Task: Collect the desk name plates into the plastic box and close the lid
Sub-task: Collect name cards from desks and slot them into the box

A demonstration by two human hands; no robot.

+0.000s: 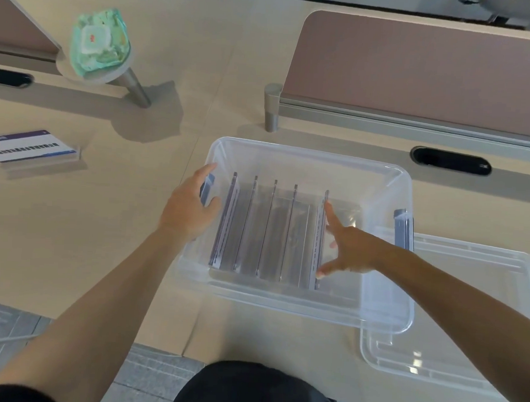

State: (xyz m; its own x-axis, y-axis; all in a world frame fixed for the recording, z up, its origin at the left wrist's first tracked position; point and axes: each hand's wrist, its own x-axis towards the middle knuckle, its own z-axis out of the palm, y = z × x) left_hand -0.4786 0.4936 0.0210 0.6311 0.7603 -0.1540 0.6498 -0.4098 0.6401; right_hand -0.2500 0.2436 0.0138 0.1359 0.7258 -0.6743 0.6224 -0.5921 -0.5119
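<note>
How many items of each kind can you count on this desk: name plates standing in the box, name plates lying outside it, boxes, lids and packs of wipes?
Name plates in the plastic box: 5, such as the rightmost
Name plate on the desk: 1
Plastic box: 1
Lid: 1
Pack of wipes: 1
Total: 9

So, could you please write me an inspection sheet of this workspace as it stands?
Surface: pale wood desk, mostly bare.
Job's things: clear plastic box open, five name plates standing on edge inside; one name plate out on the desk, far left; lid flat, partly under the box's right side.
Clutter: green wipes pack on a small round shelf.
Grips: left hand on the box's left rim; right hand inside, fingers spread against the rightmost plate.
Cables: nothing seen.
Surroundings: pink divider panels, cable grommets.
</note>
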